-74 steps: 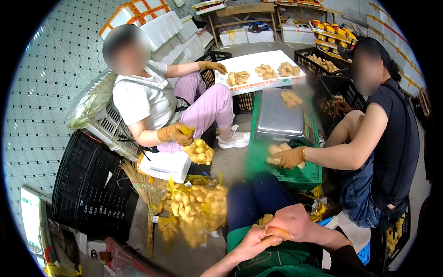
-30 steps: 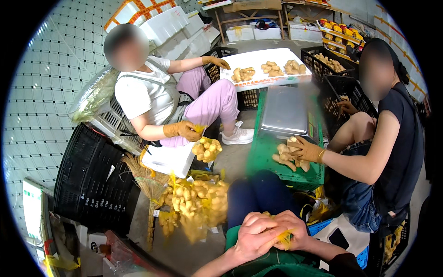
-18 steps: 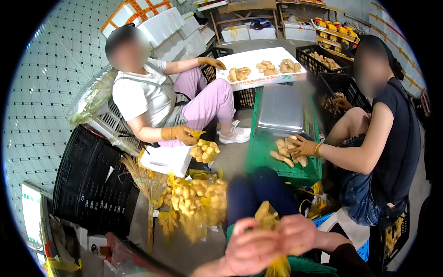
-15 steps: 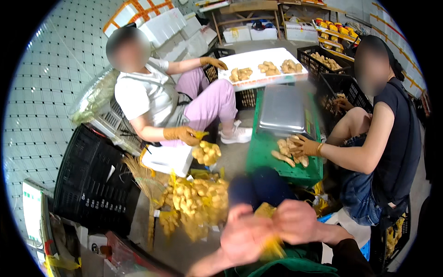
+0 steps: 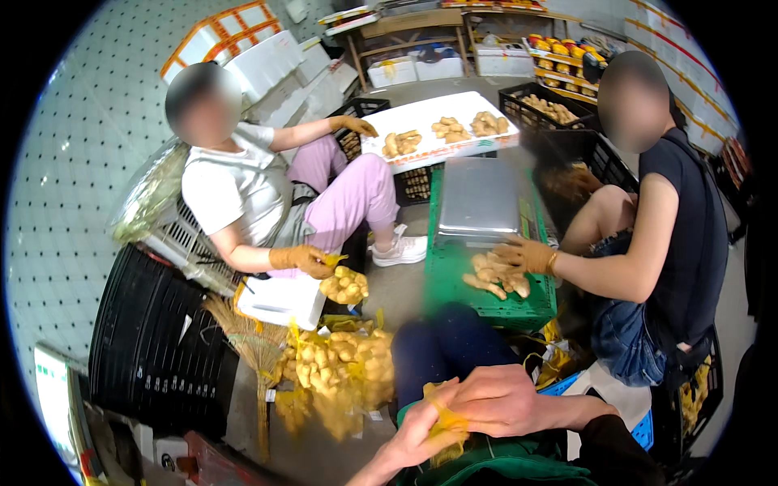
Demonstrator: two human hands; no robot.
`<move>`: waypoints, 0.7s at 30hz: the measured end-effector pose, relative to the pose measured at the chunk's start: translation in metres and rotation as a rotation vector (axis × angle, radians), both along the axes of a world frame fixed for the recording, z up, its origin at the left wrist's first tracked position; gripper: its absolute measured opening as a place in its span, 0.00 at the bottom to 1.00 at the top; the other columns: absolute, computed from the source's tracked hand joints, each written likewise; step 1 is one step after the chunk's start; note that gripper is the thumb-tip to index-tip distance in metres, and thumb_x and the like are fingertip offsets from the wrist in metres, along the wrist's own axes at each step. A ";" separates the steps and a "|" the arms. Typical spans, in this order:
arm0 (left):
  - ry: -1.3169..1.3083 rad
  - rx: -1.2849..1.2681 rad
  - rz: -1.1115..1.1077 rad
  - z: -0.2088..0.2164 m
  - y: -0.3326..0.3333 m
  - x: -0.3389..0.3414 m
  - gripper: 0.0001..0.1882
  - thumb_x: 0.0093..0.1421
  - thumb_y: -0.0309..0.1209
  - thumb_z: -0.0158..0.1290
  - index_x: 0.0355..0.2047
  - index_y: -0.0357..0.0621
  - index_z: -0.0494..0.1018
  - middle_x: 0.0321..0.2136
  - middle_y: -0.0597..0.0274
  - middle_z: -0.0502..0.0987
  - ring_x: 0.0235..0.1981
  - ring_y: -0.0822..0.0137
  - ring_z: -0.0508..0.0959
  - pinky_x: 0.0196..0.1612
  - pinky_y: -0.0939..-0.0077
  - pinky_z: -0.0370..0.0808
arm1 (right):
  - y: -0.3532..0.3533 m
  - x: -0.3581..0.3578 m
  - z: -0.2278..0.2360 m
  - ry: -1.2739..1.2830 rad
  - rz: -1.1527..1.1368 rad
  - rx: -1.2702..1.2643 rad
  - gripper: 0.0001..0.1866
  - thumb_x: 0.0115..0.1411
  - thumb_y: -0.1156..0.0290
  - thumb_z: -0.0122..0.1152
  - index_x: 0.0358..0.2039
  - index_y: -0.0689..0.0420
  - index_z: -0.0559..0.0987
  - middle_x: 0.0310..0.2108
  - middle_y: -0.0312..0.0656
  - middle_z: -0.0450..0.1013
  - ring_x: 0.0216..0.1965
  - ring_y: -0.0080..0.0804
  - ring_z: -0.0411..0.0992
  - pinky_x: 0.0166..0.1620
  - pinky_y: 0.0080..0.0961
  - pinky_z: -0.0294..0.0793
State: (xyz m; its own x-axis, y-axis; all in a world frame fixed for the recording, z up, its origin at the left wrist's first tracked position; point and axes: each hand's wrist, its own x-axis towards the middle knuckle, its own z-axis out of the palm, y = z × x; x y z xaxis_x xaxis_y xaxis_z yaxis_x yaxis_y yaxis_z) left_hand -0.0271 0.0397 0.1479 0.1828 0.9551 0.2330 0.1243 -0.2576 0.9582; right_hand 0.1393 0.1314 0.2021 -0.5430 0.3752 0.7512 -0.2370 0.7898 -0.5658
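Left hand and right hand, both closed on a yellow mesh bag gathered between them over the lap, apparently to bunch its neck; filled mesh bags of ginger heaped beside the knee

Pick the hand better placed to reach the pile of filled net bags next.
Left, probably. Both hands grip the yellow net; the left hand sits on the side nearest the bag pile, while the right hand lies across the net, further from the pile.
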 end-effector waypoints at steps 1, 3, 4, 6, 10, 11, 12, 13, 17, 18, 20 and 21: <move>0.068 0.000 0.028 -0.014 -0.003 -0.001 0.24 0.51 0.29 0.59 0.48 0.35 0.68 0.49 0.42 0.69 0.51 0.46 0.70 0.54 0.62 0.66 | 0.000 -0.002 -0.003 -0.012 -0.001 -0.025 0.11 0.44 0.75 0.65 0.30 0.58 0.79 0.30 0.39 0.75 0.29 0.35 0.73 0.28 0.27 0.72; 0.209 0.009 0.101 -0.027 -0.003 -0.001 0.22 0.52 0.29 0.59 0.46 0.35 0.69 0.47 0.42 0.70 0.49 0.47 0.72 0.52 0.63 0.68 | 0.006 -0.005 -0.015 -0.058 0.050 -0.121 0.09 0.48 0.74 0.62 0.32 0.58 0.79 0.30 0.38 0.75 0.30 0.36 0.73 0.29 0.28 0.72; 0.147 -0.037 0.169 -0.024 -0.002 0.003 0.16 0.53 0.28 0.58 0.42 0.37 0.71 0.41 0.45 0.73 0.44 0.49 0.75 0.47 0.66 0.71 | 0.007 -0.006 -0.025 -0.109 0.091 -0.216 0.08 0.54 0.73 0.59 0.35 0.59 0.78 0.30 0.38 0.74 0.31 0.35 0.72 0.32 0.27 0.71; 0.184 -0.028 0.168 -0.025 0.006 0.010 0.15 0.54 0.28 0.58 0.41 0.37 0.71 0.40 0.47 0.74 0.42 0.50 0.76 0.45 0.67 0.72 | 0.006 -0.004 -0.033 -0.140 0.156 -0.425 0.08 0.56 0.74 0.57 0.36 0.60 0.77 0.30 0.39 0.73 0.30 0.35 0.71 0.33 0.26 0.70; 0.186 -0.041 0.186 -0.018 0.014 0.018 0.14 0.53 0.29 0.59 0.39 0.38 0.73 0.39 0.49 0.75 0.40 0.51 0.76 0.44 0.67 0.73 | 0.007 0.003 -0.037 -0.175 0.166 -0.559 0.08 0.59 0.74 0.54 0.37 0.62 0.75 0.31 0.42 0.71 0.29 0.35 0.69 0.34 0.26 0.68; 0.180 -0.046 0.188 -0.017 0.015 0.020 0.14 0.52 0.29 0.60 0.38 0.39 0.73 0.38 0.49 0.75 0.40 0.51 0.76 0.44 0.66 0.73 | 0.006 0.006 -0.030 -0.197 0.168 -0.583 0.08 0.59 0.73 0.54 0.37 0.62 0.75 0.31 0.42 0.71 0.29 0.35 0.69 0.34 0.27 0.68; 0.298 0.280 0.148 -0.017 0.010 0.020 0.14 0.50 0.29 0.61 0.37 0.38 0.74 0.38 0.51 0.75 0.39 0.51 0.76 0.44 0.64 0.73 | -0.005 0.009 -0.018 -0.138 0.170 -0.556 0.07 0.59 0.73 0.54 0.36 0.63 0.75 0.28 0.43 0.69 0.28 0.36 0.68 0.32 0.28 0.68; 0.196 0.163 0.139 -0.013 0.001 0.024 0.14 0.50 0.29 0.61 0.36 0.38 0.74 0.37 0.52 0.75 0.39 0.51 0.76 0.44 0.64 0.73 | -0.010 0.013 -0.030 -0.060 0.232 -0.399 0.06 0.59 0.74 0.53 0.33 0.64 0.74 0.26 0.44 0.67 0.27 0.37 0.67 0.30 0.28 0.68; 0.063 -0.302 0.038 -0.032 0.012 0.014 0.12 0.52 0.30 0.59 0.35 0.39 0.73 0.35 0.54 0.73 0.36 0.54 0.75 0.37 0.66 0.72 | 0.006 0.006 -0.018 -0.195 0.071 -0.545 0.06 0.59 0.74 0.52 0.30 0.64 0.72 0.24 0.44 0.64 0.24 0.37 0.64 0.27 0.26 0.65; 0.103 -0.161 0.034 -0.024 0.010 0.014 0.12 0.53 0.30 0.58 0.36 0.39 0.73 0.34 0.55 0.74 0.34 0.56 0.75 0.35 0.68 0.72 | -0.001 0.005 -0.017 -0.154 0.108 -0.552 0.06 0.60 0.73 0.52 0.30 0.64 0.72 0.24 0.43 0.63 0.24 0.36 0.64 0.27 0.25 0.65; 0.121 0.042 0.028 -0.009 0.010 0.018 0.11 0.55 0.30 0.57 0.37 0.40 0.73 0.33 0.57 0.74 0.33 0.60 0.75 0.34 0.72 0.71 | -0.006 0.007 -0.020 -0.107 0.151 -0.518 0.09 0.62 0.70 0.51 0.32 0.64 0.71 0.24 0.43 0.63 0.24 0.32 0.64 0.28 0.24 0.65; 0.087 0.088 0.016 -0.007 0.009 0.022 0.11 0.56 0.30 0.56 0.37 0.40 0.73 0.33 0.57 0.75 0.33 0.61 0.76 0.36 0.72 0.71 | -0.003 0.007 -0.020 -0.127 0.179 -0.564 0.09 0.63 0.70 0.50 0.32 0.64 0.72 0.24 0.42 0.64 0.24 0.30 0.64 0.28 0.23 0.65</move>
State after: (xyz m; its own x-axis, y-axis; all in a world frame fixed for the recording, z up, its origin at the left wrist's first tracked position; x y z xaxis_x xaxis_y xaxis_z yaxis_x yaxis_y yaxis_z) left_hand -0.0052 0.0484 0.1410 0.1909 0.9346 0.3001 0.2109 -0.3376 0.9174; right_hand 0.1465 0.1282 0.1821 -0.7066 0.5916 0.3883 -0.2418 0.3139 -0.9182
